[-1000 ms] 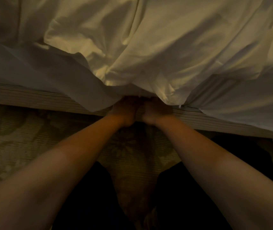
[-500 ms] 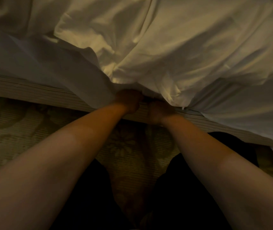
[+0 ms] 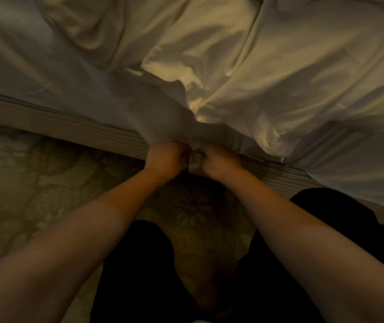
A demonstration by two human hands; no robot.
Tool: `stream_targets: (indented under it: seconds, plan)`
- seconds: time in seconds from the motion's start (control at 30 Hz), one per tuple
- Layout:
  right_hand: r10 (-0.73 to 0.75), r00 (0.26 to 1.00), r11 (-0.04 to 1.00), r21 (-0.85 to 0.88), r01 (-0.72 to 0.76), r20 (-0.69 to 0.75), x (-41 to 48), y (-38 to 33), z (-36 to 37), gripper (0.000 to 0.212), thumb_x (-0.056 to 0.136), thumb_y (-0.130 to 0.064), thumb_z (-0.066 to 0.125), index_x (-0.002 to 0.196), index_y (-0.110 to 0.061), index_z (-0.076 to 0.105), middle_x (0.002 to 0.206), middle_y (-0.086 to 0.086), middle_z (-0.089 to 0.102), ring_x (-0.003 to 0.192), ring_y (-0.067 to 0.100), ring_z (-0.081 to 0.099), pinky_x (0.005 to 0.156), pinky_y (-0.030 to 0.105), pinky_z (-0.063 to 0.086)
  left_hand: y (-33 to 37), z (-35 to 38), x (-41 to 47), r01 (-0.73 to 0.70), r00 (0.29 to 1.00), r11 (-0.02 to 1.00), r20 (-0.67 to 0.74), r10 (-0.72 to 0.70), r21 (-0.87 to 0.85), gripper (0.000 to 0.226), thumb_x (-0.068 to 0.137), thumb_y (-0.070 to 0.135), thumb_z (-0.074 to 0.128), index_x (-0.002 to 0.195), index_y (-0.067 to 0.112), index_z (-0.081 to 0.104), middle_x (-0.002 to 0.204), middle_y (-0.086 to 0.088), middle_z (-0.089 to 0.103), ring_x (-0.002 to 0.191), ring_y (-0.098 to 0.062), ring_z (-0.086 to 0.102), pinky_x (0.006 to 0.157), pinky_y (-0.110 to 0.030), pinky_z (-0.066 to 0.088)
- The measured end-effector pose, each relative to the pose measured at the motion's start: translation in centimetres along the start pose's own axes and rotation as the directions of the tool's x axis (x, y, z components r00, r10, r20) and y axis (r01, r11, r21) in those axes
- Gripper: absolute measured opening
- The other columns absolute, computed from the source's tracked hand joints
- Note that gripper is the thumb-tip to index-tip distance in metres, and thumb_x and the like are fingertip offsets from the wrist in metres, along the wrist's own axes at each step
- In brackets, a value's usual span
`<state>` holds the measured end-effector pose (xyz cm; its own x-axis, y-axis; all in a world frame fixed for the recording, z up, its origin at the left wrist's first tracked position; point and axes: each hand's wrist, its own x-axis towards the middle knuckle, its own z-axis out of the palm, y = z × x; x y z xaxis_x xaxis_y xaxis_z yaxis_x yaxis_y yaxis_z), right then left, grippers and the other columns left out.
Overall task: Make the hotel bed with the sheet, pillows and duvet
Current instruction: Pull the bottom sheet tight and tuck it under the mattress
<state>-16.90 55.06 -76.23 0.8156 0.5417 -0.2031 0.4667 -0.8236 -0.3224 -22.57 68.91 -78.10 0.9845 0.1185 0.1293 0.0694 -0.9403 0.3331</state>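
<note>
A white sheet [image 3: 53, 73] covers the mattress and hangs over its near edge. On top of it lies a crumpled white duvet [image 3: 268, 66], bunched across the middle and right. My left hand [image 3: 166, 159] and my right hand [image 3: 219, 162] sit side by side at the bed's edge. Both have curled fingers gripping the hanging edge of the sheet, which gathers into a fold just above them. The fingertips are hidden in the cloth.
The ribbed side of the bed base [image 3: 69, 127] runs diagonally from left to lower right. Below it is patterned carpet [image 3: 34, 183]. My dark trouser legs [image 3: 139, 276] stand close to the bed.
Both hands have drawn back slightly from under the bedding, and the sheet's edge is pulled down into a tighter gather. The view has shifted to the left along the bed.
</note>
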Motion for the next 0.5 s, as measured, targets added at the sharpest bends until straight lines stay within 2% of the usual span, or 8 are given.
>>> stream_targets:
  seconds: [0.07, 0.13, 0.23, 0.3, 0.4, 0.5]
  plan:
    - [-0.065, 0.997, 0.998, -0.007, 0.065, -0.039, 0.8, -1.1, 0.7, 0.038, 0.091, -0.017, 0.049, 0.128, -0.023, 0.059, 0.13, 0.008, 0.057, 0.117, 0.03, 0.055, 0.09, 0.034, 0.048, -2.3, -0.6, -0.3, -0.051, 0.991, 0.994, -0.121, 0.062, 0.092, 0.022, 0.081, 0.015, 0.062, 0.101, 0.018, 0.072, 0.094, -0.009, 0.07, 0.087, -0.032, 0.064, 0.066, -0.033, 0.044]
    - [-0.134, 0.991, 0.99, -0.041, 0.133, -0.023, 1.6, -2.3, 1.0, 0.05, 0.09, -0.013, 0.047, 0.138, -0.027, 0.049, 0.145, 0.006, 0.045, 0.131, 0.028, 0.043, 0.103, 0.038, 0.042, -4.5, -0.7, -0.3, -0.048, 0.988, 0.976, -0.135, 0.078, 0.214, 0.034, 0.071, 0.014, 0.063, 0.104, 0.016, 0.071, 0.1, -0.011, 0.067, 0.093, -0.036, 0.061, 0.072, -0.039, 0.046]
    - [-0.137, 0.986, 0.985, -0.093, 0.146, 0.093, 3.0, -3.6, 1.4, 0.058, 0.092, -0.013, 0.044, 0.147, -0.027, 0.034, 0.154, 0.004, 0.032, 0.139, 0.025, 0.031, 0.11, 0.037, 0.033, -6.1, -0.6, -0.3, -0.007, 1.0, 0.958, -0.025, 0.015, 0.288, 0.046, 0.078, 0.017, 0.061, 0.124, 0.017, 0.062, 0.124, -0.011, 0.059, 0.117, -0.034, 0.052, 0.092, -0.044, 0.042]
    - [-0.128, 0.982, 0.985, -0.096, 0.142, 0.139, 3.9, -4.0, 1.7, 0.06, 0.093, -0.014, 0.046, 0.15, -0.024, 0.029, 0.156, 0.004, 0.027, 0.142, 0.024, 0.027, 0.112, 0.037, 0.03, -6.8, -0.4, -0.1, 0.026, 0.999, 0.957, 0.033, -0.038, 0.29, 0.052, 0.086, 0.02, 0.055, 0.138, 0.019, 0.05, 0.14, -0.007, 0.049, 0.129, -0.028, 0.043, 0.103, -0.041, 0.034]
    - [-0.12, 0.976, 0.987, -0.086, 0.137, 0.181, 5.1, -4.5, 1.9, 0.064, 0.091, -0.016, 0.05, 0.15, -0.022, 0.029, 0.156, 0.006, 0.026, 0.142, 0.026, 0.027, 0.114, 0.039, 0.029, -7.6, -0.4, 0.5, 0.038, 0.993, 0.969, 0.103, -0.065, 0.244, 0.059, 0.09, 0.019, 0.051, 0.147, 0.02, 0.035, 0.151, -0.006, 0.037, 0.137, -0.026, 0.035, 0.11, -0.037, 0.027]
    - [-0.134, 0.974, 0.984, -0.091, 0.152, 0.183, 6.3, -4.9, 2.0, 0.065, 0.086, -0.018, 0.056, 0.148, -0.019, 0.033, 0.152, 0.008, 0.034, 0.138, 0.028, 0.035, 0.112, 0.039, 0.033, -8.1, -0.5, 1.2, 0.028, 0.98, 0.975, 0.184, -0.07, 0.221, 0.064, 0.092, 0.017, 0.049, 0.151, 0.019, 0.025, 0.156, -0.006, 0.028, 0.142, -0.023, 0.026, 0.115, -0.036, 0.021]
